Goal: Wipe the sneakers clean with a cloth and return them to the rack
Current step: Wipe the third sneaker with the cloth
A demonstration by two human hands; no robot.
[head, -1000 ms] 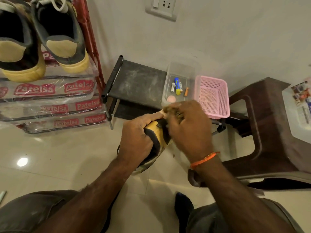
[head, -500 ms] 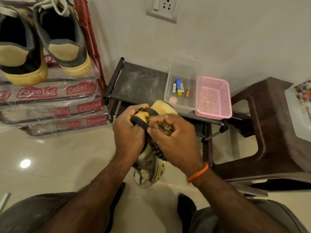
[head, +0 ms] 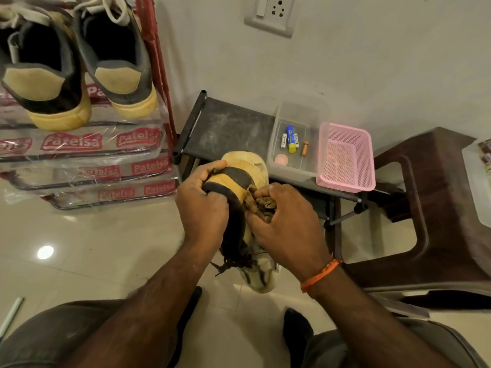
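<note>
Head view: left hand (head: 202,205) is gripping the sneaker (head: 240,187) collar; right fingers (head: 268,193), bunching the cloth (head: 261,205), are pressing just right of it, sneaker running heel-away, toe-near.

"Patelsa" in white on red labels, repeated along the plastic-wrapped rack tiers (head: 87,144); battery print illegible.

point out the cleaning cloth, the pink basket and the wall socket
cleaning cloth (head: 261,205), head view, bunched brown folds in the right hand
pink basket (head: 345,158), head view, mesh floor inside
wall socket (head: 271,14), head view, white faceplate
</note>
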